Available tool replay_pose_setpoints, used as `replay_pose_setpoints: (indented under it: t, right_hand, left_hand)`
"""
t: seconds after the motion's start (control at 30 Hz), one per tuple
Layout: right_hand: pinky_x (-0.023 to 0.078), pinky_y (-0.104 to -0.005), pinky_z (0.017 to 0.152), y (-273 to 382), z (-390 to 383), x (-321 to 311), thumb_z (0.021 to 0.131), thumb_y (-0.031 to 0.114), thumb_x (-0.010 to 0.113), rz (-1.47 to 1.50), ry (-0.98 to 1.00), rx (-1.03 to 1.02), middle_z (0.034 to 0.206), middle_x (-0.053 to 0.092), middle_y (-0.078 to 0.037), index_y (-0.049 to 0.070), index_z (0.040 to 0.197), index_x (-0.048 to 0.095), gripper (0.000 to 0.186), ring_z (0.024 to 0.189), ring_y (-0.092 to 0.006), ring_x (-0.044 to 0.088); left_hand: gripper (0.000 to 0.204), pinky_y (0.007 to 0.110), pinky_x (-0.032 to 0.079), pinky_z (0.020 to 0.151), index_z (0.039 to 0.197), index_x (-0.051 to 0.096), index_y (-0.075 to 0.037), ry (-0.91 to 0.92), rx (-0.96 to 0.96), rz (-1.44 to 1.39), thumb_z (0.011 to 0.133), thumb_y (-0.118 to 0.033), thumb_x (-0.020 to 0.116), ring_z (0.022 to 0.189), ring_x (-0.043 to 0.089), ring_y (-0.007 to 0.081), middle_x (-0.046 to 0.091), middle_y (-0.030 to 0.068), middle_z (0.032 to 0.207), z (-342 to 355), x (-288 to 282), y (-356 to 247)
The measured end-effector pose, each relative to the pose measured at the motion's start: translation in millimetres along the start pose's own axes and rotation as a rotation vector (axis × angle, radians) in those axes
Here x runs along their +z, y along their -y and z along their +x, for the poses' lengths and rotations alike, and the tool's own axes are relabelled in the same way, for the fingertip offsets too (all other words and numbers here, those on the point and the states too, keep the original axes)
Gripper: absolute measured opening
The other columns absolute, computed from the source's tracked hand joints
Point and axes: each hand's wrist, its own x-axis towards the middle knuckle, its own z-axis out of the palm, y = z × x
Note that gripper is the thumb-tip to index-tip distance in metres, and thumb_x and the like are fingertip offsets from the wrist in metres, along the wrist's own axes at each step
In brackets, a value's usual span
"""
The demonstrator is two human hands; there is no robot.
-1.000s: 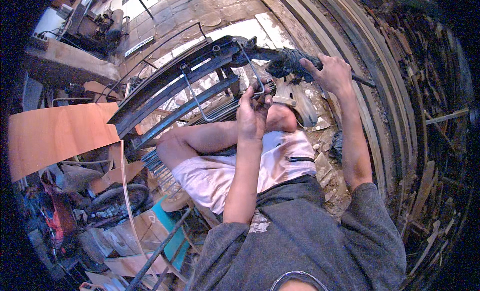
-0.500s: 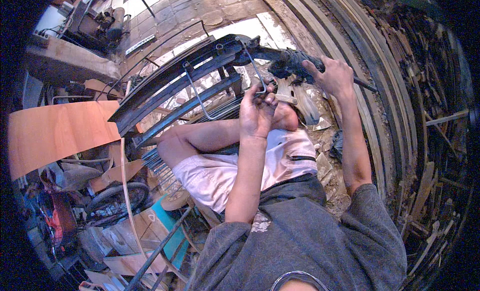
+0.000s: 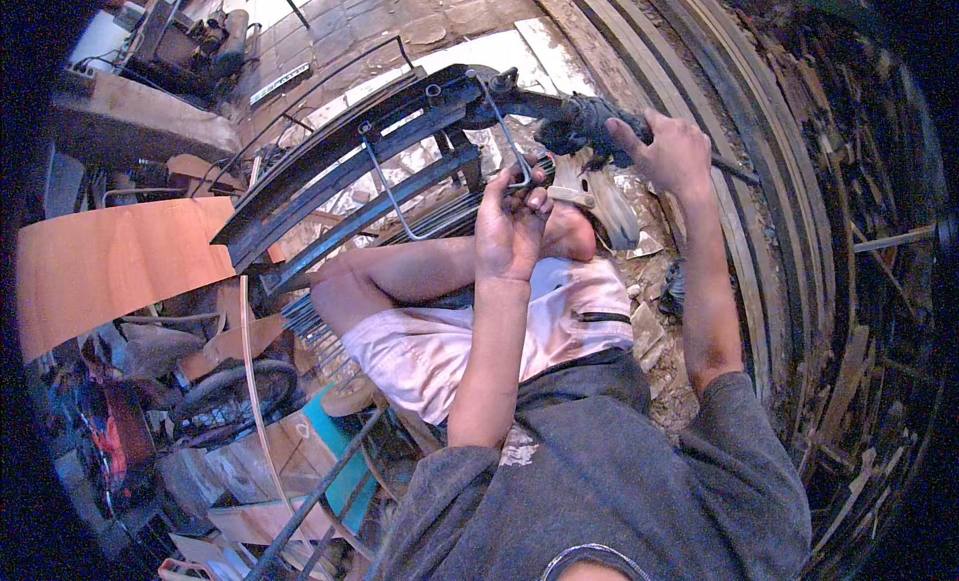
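Note:
A dark metal frame (image 3: 310, 186) of angle bars slants across in front of me, above my folded leg. My left hand (image 3: 507, 231), palm up with fingers curled, grips the lower end of a thin bent metal rod (image 3: 504, 126) coming down from the frame's right end. A second bent rod (image 3: 385, 186) hangs from the frame farther left. My right hand (image 3: 674, 156) rests over a lever bar with a dark, ragged wrapping (image 3: 599, 129), its thumb on the near side. The bar's thin end sticks out beyond that hand. A bundle of thin rods (image 3: 440, 213) lies beneath the frame.
Long timber beams (image 3: 719, 91) run along the right, with scrap wood strips (image 3: 859, 401) beyond. An orange-brown curved sheet (image 3: 130, 266), a wheel (image 3: 235, 401) and boards (image 3: 230, 481) crowd the left. A concrete block (image 3: 145, 116) and machinery (image 3: 215, 46) stand at the far left.
The frame and the rods sit very slightly farther left in the picture. Both hands keep their grips, and the bent rods look the same.

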Motion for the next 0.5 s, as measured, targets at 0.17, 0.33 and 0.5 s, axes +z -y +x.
replay_pose_setpoints:
  t: [0.17,0.33,0.5]
  right_hand:
    - [0.048,-0.0478,0.081,-15,21,4,0.079,0.072,0.046,-0.016,-0.047,-0.074,0.09,0.066,-0.022,0.003,0.096,0.065,0.073,0.091,-0.0374,0.063]
    - [0.04,-0.0463,0.094,-11,19,-3,0.081,0.068,0.048,0.014,-0.12,-0.081,0.1,0.064,-0.019,0.004,0.107,0.061,0.07,0.102,-0.034,0.058]
    - [0.036,-0.0442,0.096,-13,7,-2,0.086,0.049,0.058,0.091,-0.429,-0.108,0.111,0.059,-0.014,0.006,0.109,0.06,0.049,0.109,-0.0304,0.054]
  left_hand:
    - [0.03,0.027,0.044,0.064,0.112,0.055,0.001,-0.041,-0.006,0.034,0.094,-0.021,0.048,0.067,0.05,0.014,0.061,0.0137,0.095,2,1,-1]
    - [0.03,0.026,0.048,0.062,0.111,0.058,-0.001,-0.141,0.012,0.109,0.095,-0.025,0.049,0.065,0.051,0.013,0.063,0.0102,0.093,-2,13,-5]
    - [0.033,0.026,0.043,0.057,0.112,0.056,-0.002,-0.127,-0.069,0.138,0.094,-0.029,0.05,0.071,0.048,0.0146,0.061,0.0126,0.101,-6,8,-7]
